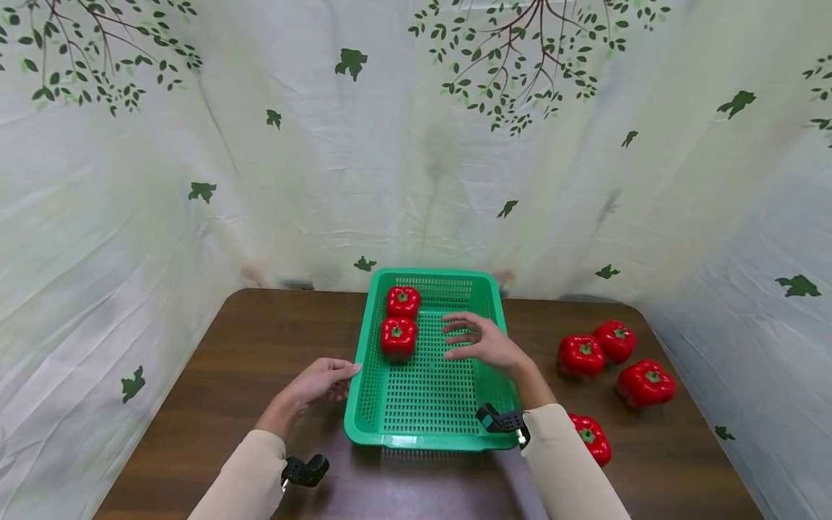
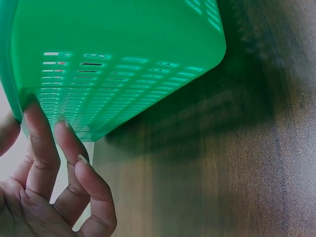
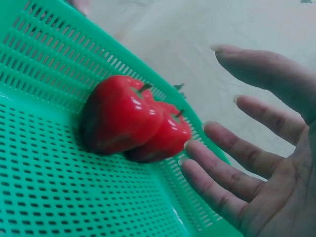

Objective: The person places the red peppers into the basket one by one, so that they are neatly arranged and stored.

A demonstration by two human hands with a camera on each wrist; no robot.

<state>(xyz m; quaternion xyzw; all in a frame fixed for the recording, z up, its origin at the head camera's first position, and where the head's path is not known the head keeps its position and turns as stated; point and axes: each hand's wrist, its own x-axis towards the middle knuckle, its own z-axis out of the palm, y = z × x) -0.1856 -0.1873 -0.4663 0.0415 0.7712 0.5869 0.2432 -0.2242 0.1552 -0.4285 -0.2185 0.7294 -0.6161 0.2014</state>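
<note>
— Where are the hands? 
— The left hand [image 1: 320, 380], fingers straight, touches the green perforated plastic basket [image 1: 377, 422] on the brown table [image 1: 214, 375]; the right hand [image 1: 484, 341] hovers spread and empty above it.
— And the two glossy red plastic peppers [image 1: 399, 337] inside?
— Probably light, hard, slippery; grasp around the body.

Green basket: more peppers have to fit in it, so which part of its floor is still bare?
The basket floor is bare along its near half and right side, under the open right hand. Its far left corner is crowded with two peppers side by side. The left hand touches the left rim.
</note>
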